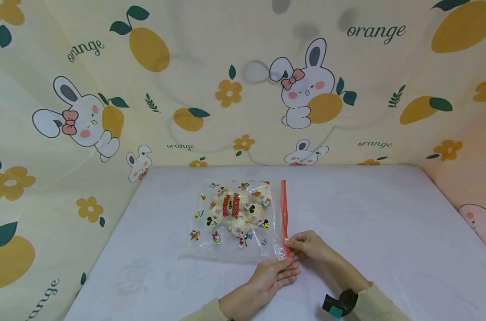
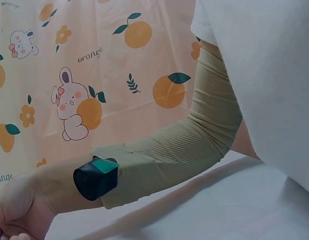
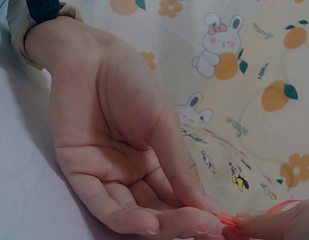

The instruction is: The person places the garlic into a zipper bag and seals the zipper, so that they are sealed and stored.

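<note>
A clear zip bag [image 1: 230, 245] printed with cartoon figures and red lettering lies flat on the table. Through its plastic show several pale, rounded pieces [image 1: 255, 217], whose kind I cannot tell. Along the bag's right side runs a red zip strip [image 1: 284, 205]. My left hand [image 1: 268, 277] pinches the strip's near end between thumb and index finger, the other fingers stretched loosely to the right. Just above it, my right hand [image 1: 312, 246] pinches the same strip. In the right wrist view the left hand [image 3: 119, 135] shows its palm, the right fingertips [image 3: 269, 225] touching the strip beside it.
A white cloth covers the table [image 1: 367, 214]. Behind it and at both sides hangs a curtain [image 1: 226, 53] printed with rabbits and oranges. A black wrist device [image 1: 343, 303] sits on the right sleeve.
</note>
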Tool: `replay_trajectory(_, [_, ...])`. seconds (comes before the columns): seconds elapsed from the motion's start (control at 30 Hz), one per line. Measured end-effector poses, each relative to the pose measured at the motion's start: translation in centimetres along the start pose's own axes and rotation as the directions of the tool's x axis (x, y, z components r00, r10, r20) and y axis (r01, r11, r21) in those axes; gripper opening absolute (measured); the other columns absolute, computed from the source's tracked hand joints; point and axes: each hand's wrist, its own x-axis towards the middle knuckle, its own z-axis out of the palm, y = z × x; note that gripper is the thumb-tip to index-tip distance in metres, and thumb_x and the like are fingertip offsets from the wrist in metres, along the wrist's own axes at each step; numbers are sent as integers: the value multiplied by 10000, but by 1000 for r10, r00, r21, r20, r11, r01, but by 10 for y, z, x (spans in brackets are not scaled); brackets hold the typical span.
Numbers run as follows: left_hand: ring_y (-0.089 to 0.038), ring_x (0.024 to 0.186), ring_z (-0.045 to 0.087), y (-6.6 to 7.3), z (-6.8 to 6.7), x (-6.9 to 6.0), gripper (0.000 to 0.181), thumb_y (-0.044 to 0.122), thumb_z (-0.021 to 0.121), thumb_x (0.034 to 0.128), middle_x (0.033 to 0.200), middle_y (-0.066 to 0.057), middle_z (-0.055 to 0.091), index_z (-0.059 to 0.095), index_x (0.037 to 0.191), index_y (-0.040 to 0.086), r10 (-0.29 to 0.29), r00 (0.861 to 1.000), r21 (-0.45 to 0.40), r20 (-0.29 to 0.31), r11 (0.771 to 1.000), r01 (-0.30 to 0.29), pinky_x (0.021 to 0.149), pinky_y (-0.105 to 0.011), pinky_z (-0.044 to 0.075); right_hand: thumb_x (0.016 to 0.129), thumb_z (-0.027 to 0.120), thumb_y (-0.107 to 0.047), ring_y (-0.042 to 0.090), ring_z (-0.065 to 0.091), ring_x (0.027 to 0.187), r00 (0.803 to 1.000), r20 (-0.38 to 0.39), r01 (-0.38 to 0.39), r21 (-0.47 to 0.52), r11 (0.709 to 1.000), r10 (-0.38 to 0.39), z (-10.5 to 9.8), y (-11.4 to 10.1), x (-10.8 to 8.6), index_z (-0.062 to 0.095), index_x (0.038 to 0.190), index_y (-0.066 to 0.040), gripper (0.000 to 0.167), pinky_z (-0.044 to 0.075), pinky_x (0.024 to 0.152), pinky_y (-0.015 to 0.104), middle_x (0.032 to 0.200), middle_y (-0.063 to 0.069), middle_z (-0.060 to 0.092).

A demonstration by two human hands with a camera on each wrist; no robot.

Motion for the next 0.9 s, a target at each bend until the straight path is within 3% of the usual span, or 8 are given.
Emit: replay_trajectory(0.9, [-81,852,697,-3,-1,2,312,180,571,966,888,-4,733,622,1151,-65,8,1000,-1,4,1000,-8,895,-282,597,966,550,-148,39,599,619,999,-29,-41,14,999,41,-2,0,9,625,1024,166,328,569,611,181,661,-86,640])
